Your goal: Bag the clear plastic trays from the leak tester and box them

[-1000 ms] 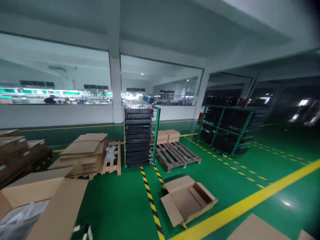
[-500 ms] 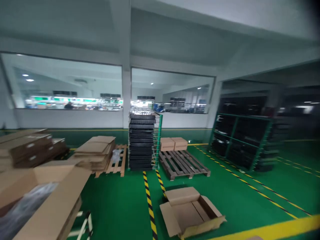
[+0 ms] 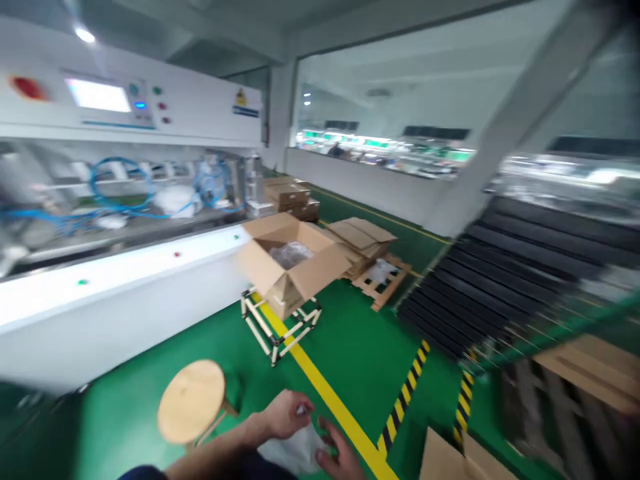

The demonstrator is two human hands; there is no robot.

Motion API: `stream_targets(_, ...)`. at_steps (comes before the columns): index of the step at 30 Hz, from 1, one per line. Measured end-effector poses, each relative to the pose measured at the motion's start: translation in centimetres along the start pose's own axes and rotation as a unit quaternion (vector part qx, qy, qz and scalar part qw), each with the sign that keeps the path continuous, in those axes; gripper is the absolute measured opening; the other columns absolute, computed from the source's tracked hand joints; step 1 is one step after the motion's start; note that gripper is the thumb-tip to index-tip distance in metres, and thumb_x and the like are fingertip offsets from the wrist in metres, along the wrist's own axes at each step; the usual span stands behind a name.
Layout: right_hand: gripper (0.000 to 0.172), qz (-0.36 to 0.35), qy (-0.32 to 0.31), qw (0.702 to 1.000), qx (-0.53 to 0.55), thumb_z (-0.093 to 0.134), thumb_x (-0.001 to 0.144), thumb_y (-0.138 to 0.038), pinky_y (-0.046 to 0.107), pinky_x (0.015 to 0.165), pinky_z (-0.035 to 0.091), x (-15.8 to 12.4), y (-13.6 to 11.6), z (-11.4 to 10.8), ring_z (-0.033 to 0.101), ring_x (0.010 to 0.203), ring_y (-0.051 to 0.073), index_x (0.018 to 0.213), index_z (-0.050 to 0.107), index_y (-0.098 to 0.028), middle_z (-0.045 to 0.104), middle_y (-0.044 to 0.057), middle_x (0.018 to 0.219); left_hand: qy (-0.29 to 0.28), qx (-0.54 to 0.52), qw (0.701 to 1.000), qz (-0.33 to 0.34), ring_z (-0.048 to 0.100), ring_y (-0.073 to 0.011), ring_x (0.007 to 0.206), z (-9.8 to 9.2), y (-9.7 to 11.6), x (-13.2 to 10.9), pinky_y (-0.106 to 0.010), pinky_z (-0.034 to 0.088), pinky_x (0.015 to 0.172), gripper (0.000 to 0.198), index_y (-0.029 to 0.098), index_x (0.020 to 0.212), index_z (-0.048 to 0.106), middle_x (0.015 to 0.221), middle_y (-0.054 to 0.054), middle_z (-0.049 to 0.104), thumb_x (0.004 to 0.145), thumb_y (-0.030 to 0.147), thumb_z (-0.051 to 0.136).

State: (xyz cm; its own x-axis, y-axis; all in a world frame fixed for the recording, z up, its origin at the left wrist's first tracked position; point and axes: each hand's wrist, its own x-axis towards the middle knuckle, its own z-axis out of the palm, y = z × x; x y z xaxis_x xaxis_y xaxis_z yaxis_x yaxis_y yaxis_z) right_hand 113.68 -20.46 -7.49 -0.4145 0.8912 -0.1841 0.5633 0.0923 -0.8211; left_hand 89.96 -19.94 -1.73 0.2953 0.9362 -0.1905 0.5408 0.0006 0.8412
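You hold a white plastic bag low in front of your body, above the green floor. Your left hand is closed at the top of the bag, and the fingers seem to pinch it, but the picture is a little blurred. Your right hand has the fingers spread, and they touch the bag at its side. The bag is just over the yellow floor line, and a round wooden stool stands near your left hand. On the left side is a long white machine with a control panel and blue tubes behind its front. Farther ahead, an open cardboard box with clear plastic wrap inside sits on a low wooden frame, across the yellow line. On the right you see a stack of black trays beside a green rack frame, and a piece of cardboard is at the bottom edge of the view.
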Motion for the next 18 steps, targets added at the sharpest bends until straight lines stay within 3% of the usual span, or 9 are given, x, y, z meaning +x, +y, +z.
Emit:
stream_targets(2, 0.043, -0.031, -0.072, 0.995, 0.063, 0.067, 0.075, -0.066, 0.061, 0.093, 0.056, 2.8, -1.1, 2.6, 0.069, 0.112, 0.043, 0.110, 0.073, -0.041, 0.074, 0.004, 0.116, 0.043, -0.024, 0.999, -0.011, 0.069, -0.0262, 0.090, -2.9, -2.2, -1.9, -0.032, 0.054, 0.084, 0.041, 0.019, 0.116, 0.079, 0.101, -0.006, 0.078, 0.083, 0.031, 0.058)
stream_targets(5, 0.048, -0.046, -0.151, 0.984, 0.080, 0.059, 0.084, -0.071, 0.051, 0.088, 0.058, 7.6, -3.7, 6.8, 0.071, 0.096, 0.038, 0.101, 0.077, -0.030, 0.075, 0.007, 0.096, 0.109, -0.042, 0.992, -0.051, 0.068, -0.0231, 0.084, -7.2, -6.1, -5.0, -0.030, 0.053, 0.079, 0.041, 0.017, 0.116, 0.078, 0.099, -0.007, 0.077, 0.082, 0.029, 0.060)
stream_targets(8, 0.060, -0.075, -0.183, 0.980, 0.037, 0.057, 0.084, -0.078, 0.038, 0.075, 0.055, 11.8, -7.1, 11.4, 0.067, 0.081, 0.031, 0.090, 0.077, -0.021, 0.072, 0.009, 0.083, 0.164, -0.046, 0.981, -0.089, 0.065, -0.0196, 0.082, -10.9, -10.4, -8.3, -0.027, 0.050, 0.074, 0.040, 0.017, 0.118, 0.076, 0.097, -0.006, 0.076, 0.083, 0.026, 0.059)
stream_targets(11, 0.062, -0.107, -0.204, 0.973, 0.027, 0.053, 0.087, -0.078, 0.034, 0.072, 0.052, 15.2, -10.8, 15.4, 0.066, 0.080, 0.028, 0.087, 0.075, -0.019, 0.072, 0.009, 0.085, 0.202, -0.062, 0.968, -0.134, 0.062, -0.0170, 0.075, -14.3, -14.1, -11.3, -0.024, 0.046, 0.067, 0.038, 0.016, 0.118, 0.075, 0.088, -0.004, 0.074, 0.085, 0.025, 0.059)
stream_targets(14, 0.059, -0.137, -0.237, 0.962, 0.025, 0.052, 0.092, -0.073, 0.031, 0.070, 0.049, 18.4, -14.4, 18.3, 0.063, 0.077, 0.024, 0.089, 0.074, -0.018, 0.070, 0.008, 0.083, 0.238, -0.075, 0.956, -0.155, 0.066, -0.0184, 0.082, -17.4, -16.4, -13.8, -0.026, 0.049, 0.075, 0.038, 0.018, 0.116, 0.075, 0.095, -0.004, 0.076, 0.083, 0.023, 0.059)
stream_targets(18, 0.052, -0.191, -0.294, 0.936, 0.024, 0.051, 0.097, -0.064, 0.029, 0.072, 0.046, 22.5, -18.0, 20.5, 0.062, 0.079, 0.022, 0.094, 0.075, -0.018, 0.069, 0.007, 0.087, 0.283, -0.133, 0.932, -0.185, 0.067, -0.0223, 0.104, -20.0, -17.6, -16.1, -0.028, 0.050, 0.093, 0.043, 0.018, 0.119, 0.073, 0.116, -0.006, 0.075, 0.078, 0.022, 0.061)
